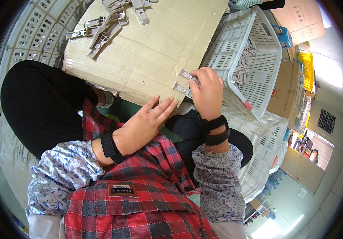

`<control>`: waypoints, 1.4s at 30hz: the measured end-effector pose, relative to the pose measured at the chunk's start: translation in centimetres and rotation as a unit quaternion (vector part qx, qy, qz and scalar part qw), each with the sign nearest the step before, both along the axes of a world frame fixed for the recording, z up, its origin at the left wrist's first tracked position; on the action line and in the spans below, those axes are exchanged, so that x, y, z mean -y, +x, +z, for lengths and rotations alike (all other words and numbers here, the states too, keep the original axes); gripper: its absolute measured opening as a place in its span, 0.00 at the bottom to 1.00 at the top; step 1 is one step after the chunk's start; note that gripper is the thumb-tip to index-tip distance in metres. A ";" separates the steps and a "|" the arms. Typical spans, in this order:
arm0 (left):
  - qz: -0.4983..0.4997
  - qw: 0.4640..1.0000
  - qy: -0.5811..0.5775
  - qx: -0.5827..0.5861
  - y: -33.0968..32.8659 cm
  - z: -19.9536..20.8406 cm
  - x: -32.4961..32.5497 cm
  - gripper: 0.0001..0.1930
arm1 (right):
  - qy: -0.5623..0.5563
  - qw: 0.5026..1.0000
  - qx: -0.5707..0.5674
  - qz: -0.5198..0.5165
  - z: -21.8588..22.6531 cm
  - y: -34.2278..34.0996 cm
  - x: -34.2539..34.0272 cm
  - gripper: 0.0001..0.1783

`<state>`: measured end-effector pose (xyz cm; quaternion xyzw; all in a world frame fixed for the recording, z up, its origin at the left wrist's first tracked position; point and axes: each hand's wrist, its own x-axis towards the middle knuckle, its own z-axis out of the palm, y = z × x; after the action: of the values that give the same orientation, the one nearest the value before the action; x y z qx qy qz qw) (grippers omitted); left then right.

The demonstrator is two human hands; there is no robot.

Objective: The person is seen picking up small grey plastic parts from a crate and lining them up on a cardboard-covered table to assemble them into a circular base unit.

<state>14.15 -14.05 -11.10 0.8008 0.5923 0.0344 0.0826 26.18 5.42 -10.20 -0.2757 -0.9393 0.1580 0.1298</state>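
Note:
Two grey plastic clips, shaped like clothes pegs, lie side by side near the right corner of a cardboard box top [139, 55]. My right hand [209, 93] pinches the right end of the farther clip [185, 74] between thumb and forefinger. Just below, the nearer clip [181, 88] rests by my thumb. My left hand [139, 129] lies at the box's near edge, fingers stretched out and holding nothing. At the far left of the box top is a loose pile of similar grey clips [103, 34].
To the right stands a white slatted crate [255, 95] holding many grey pieces [243, 65]; another pale crate [267, 139] sits beneath it. A white perforated basket [32, 36] is at the left. Beyond the right crate are a cardboard carton [285, 89] and a yellow basket [306, 71].

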 end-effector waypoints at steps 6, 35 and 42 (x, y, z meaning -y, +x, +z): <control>0.000 1.000 -0.003 -0.005 0.0 0.1 0.0 0.28 | 0.002 1.000 0.003 0.004 -0.2 -0.1 -0.1 0.10; -0.040 0.999 -0.032 -0.015 0.0 0.1 0.5 0.30 | 0.277 0.893 0.020 0.354 1.4 -20.6 -5.4 0.07; -0.010 1.000 -0.002 -0.015 0.4 -0.9 0.9 0.30 | -0.078 0.943 0.063 0.317 2.9 -14.7 -0.7 0.14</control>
<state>14.56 -14.96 -11.98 0.8066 0.5859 0.0204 0.0759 11.47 6.10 -7.25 0.0176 -0.9690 0.2462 -0.0084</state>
